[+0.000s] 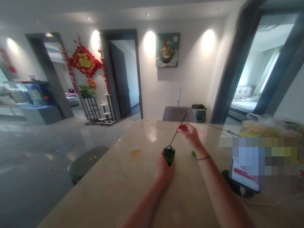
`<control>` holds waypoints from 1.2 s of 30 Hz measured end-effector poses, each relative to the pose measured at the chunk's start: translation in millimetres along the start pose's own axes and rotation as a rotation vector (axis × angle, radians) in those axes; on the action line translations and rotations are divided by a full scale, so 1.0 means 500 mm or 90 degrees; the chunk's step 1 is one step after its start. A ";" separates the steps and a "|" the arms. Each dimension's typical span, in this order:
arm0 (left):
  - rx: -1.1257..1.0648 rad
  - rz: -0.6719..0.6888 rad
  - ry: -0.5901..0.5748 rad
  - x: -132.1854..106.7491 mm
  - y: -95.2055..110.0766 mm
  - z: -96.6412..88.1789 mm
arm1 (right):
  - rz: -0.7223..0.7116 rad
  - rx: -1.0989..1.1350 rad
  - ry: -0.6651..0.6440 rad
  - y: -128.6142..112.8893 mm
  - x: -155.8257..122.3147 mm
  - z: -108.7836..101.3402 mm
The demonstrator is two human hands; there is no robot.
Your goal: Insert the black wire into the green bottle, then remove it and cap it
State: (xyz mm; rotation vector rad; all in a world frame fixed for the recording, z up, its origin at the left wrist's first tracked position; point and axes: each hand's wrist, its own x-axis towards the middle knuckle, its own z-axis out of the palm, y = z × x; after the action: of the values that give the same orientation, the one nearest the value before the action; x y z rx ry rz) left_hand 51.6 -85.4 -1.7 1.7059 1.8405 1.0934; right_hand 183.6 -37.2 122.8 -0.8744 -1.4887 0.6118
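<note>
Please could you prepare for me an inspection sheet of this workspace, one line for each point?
Surface: glossy beige table, with an orange stain left of the bottle.
Job's things: dark green bottle; thin dark stick slanting, lower end at the bottle's mouth, depth not readable.
Clutter: phone-like device and plastic bags at right, partly blurred; small green object near the right forearm.
Hands: left hand grips the bottle; right hand pinches the stick.
Cables: white cable at the device; thin black cable along the far edge.
Surroundings: stool at left; grey chair beyond the table.
</note>
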 end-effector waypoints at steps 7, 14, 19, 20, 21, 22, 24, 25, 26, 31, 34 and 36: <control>0.001 0.029 0.002 -0.002 -0.006 -0.001 | 0.070 -0.045 -0.079 0.049 -0.005 0.026; -0.011 0.017 0.002 -0.005 0.000 -0.005 | 0.182 -0.009 -0.172 0.088 -0.014 0.040; -0.011 0.006 -0.002 -0.002 -0.001 -0.003 | 0.252 -0.018 -0.240 0.086 -0.021 0.026; -0.011 0.009 -0.001 -0.002 -0.002 -0.002 | 0.256 -0.028 -0.269 0.083 -0.022 0.020; -0.012 0.012 0.000 -0.001 -0.003 -0.002 | 0.255 -0.037 -0.299 0.081 -0.023 0.014; -0.012 0.016 0.001 -0.001 -0.004 -0.002 | 0.247 -0.043 -0.326 0.080 -0.024 0.009; -0.012 0.026 0.007 -0.001 -0.004 -0.002 | 0.226 -0.049 -0.372 0.081 -0.026 0.003; -0.014 0.029 0.012 -0.001 -0.004 -0.002 | 0.219 -0.048 -0.394 0.084 -0.028 0.003; -0.017 0.032 0.015 -0.001 -0.003 -0.003 | 0.217 -0.047 -0.417 0.088 -0.030 0.004; -0.031 0.054 0.001 0.002 0.000 -0.009 | 0.190 -0.095 -0.505 0.112 -0.039 0.024; -0.010 0.065 0.000 0.004 -0.001 -0.011 | 0.177 -0.128 -0.506 0.120 -0.040 0.025; 0.013 0.064 -0.002 0.005 0.000 -0.012 | 0.193 -0.098 -0.505 0.121 -0.039 0.016</control>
State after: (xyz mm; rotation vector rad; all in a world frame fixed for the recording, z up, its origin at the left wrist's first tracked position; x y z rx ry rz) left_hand 46.5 -84.5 2.4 1.8281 1.7880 1.1137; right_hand 185.1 -17.3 62.0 -1.0469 -2.1468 1.1722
